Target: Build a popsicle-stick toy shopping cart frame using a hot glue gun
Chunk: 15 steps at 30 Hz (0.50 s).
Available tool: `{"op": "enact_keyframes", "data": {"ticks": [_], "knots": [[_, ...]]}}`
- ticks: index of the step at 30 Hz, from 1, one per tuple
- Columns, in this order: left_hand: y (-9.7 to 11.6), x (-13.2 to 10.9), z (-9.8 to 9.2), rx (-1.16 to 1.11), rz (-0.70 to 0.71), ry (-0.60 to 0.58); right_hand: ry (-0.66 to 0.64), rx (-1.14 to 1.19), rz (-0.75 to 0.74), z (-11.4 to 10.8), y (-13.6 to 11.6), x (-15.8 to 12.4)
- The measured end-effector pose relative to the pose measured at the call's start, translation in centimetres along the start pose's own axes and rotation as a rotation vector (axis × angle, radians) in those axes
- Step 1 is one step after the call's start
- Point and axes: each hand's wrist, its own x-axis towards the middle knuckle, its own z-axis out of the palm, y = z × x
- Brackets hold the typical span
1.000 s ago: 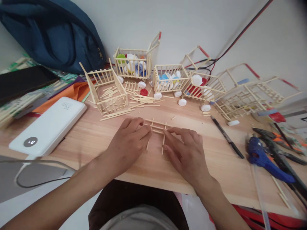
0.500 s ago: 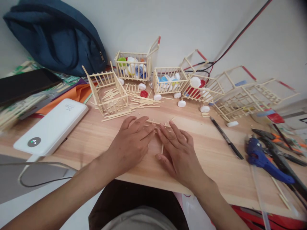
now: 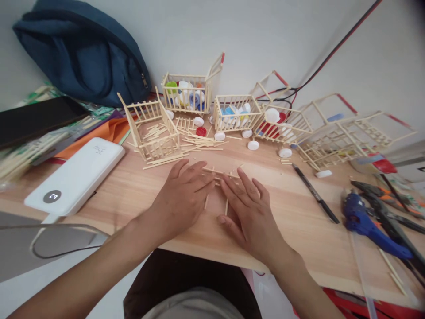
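A small lattice of thin wooden sticks point(image 3: 217, 177) lies flat on the wooden table point(image 3: 133, 186) near its front edge. My left hand point(image 3: 181, 197) rests on its left side, fingers stretched out flat. My right hand point(image 3: 249, 208) lies on its right side, fingers also flat and slightly spread. The two sets of fingertips almost meet over the sticks, hiding much of the lattice. Neither hand grips anything.
Several stick-built carts point(image 3: 187, 91) with bottle caps stand along the wall, an open one point(image 3: 156, 128) nearer. A white power bank point(image 3: 76, 175) lies left, a blue bag point(image 3: 83, 53) behind. A black pen point(image 3: 315, 192), blue glue gun point(image 3: 368, 221) and pliers lie right.
My right hand slid left and forward over the lattice until its fingers met the left hand's. The hands now press flat on the sticks. The view shifted slightly.
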Motion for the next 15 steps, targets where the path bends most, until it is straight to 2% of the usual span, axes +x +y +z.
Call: {"op": "enact_keyframes", "data": {"ticks": [4, 6, 12, 15], "knots": [[-0.7, 0.0, -1.4, -0.106, -0.111, 0.223, 0.084, 0.028, 0.047, 0.0, 0.4, -0.2], [-0.8, -0.1, -1.7, -0.103, -0.147, 0.248, 0.087, 0.022, 0.058, 0.1, 0.4, -0.2], [0.1, 0.0, -0.8, 0.003, -0.059, -0.012, 0.005, -0.059, 0.05, 0.9, 0.0, 0.0], [0.5, 0.0, -0.2, 0.037, -0.036, -0.105, -0.018, -0.063, 0.05, 1.1, -0.1, 0.1]]}}
